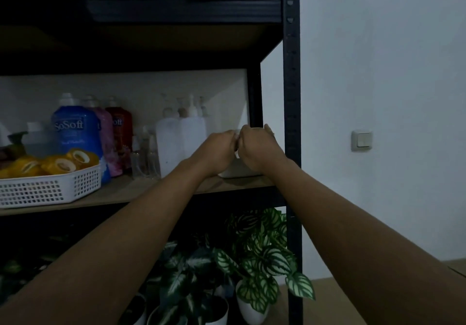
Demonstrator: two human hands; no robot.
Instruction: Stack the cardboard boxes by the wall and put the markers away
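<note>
Left hand (220, 145): curled, knuckles up, held over the white container (239, 169); its grip cannot be told.
Right hand (254, 145): curled, touching the left hand.
White container: on the shelf (151, 188), under both hands, mostly hidden.
Markers: not seen.

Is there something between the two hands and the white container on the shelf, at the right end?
Nothing visible stands between them. The left hand and the right hand are already at the top of the white container on the shelf. The hands hide its top, so no markers can be seen.
</note>
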